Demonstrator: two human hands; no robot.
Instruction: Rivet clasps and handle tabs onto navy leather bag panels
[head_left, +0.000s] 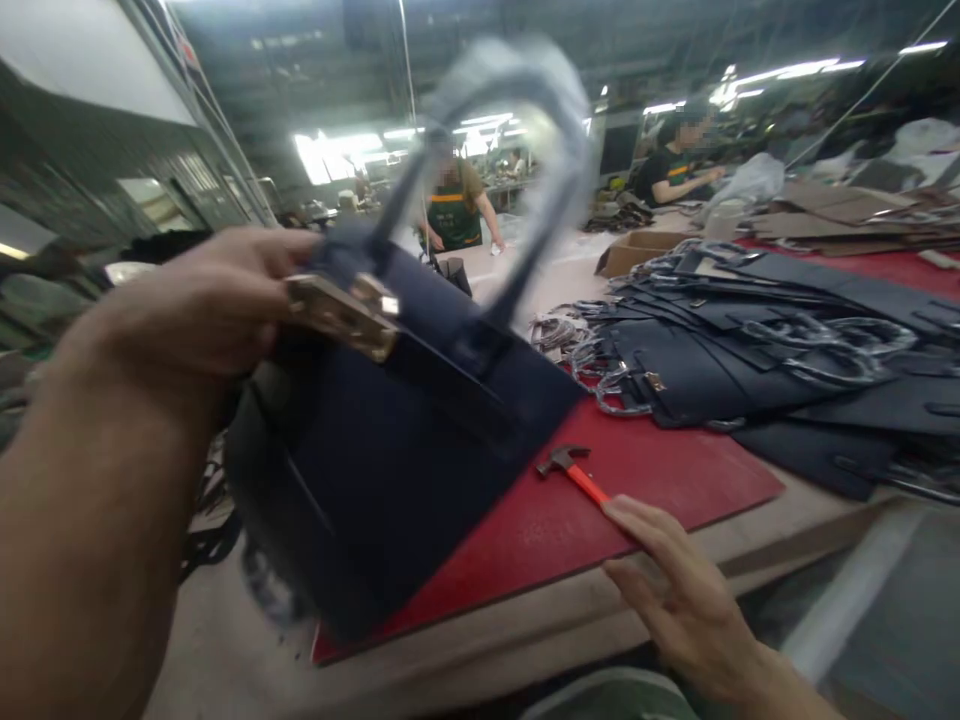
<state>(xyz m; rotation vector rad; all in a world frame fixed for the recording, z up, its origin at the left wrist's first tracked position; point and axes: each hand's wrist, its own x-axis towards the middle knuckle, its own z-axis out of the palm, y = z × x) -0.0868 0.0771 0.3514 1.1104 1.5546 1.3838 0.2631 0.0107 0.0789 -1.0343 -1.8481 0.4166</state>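
Raised at the left, a dark navy handbag (420, 450) hangs tilted from my left hand (202, 300), whose fingers are closed at its upper edge beside the gold metal clasp (341, 318). The bag's looped handle, wrapped in clear film, is blurred by motion. On the red mat lies a claw hammer (589, 484) with a dark head and an orange handle. My right hand (679, 590) is over the near table edge, fingers stretched out and apart. Its fingertips are at the handle's near end, partly covering it; whether they touch it I cannot tell.
Dark flat bag pieces (697, 370) with film-wrapped handles are heaped at the right. A cardboard box (637, 252) stands behind them. The red mat (525, 540) lies along the table edge. Two people (454, 205) work farther back, one at centre and one at right.
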